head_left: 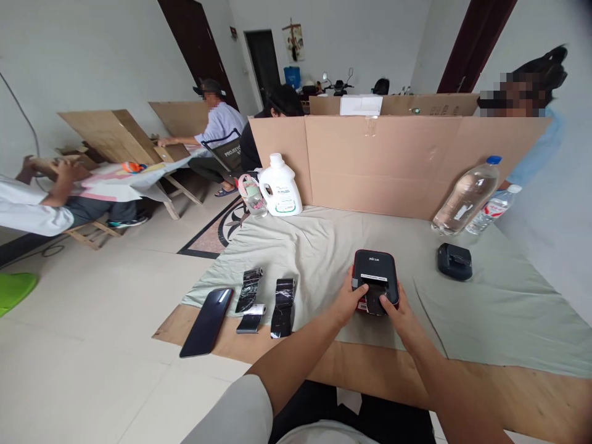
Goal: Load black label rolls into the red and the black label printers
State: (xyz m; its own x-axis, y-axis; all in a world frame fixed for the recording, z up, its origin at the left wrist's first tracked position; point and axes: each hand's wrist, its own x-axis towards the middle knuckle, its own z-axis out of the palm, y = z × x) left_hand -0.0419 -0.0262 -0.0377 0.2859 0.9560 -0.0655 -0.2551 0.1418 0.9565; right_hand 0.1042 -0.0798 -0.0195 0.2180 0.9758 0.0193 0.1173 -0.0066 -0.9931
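White jug [279, 185] stood capped at the far left of the desk [509, 308]; a clear bottle [466, 197] leaned on the cardboard wall [393, 163] at far right, contents not readable. Small black-and-red printer [374, 280] sat near centre. Left hand [346, 300] gripped its left side, fingers curled; right hand [401, 314] held the right side, thumb pressed on the roll [375, 302] at the front opening.

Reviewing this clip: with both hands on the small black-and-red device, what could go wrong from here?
1. The device stands on a loose, wrinkled cloth; pressure from the left hand and right hand could slide it.
2. The phone lies at the table's edge and might be knocked off.
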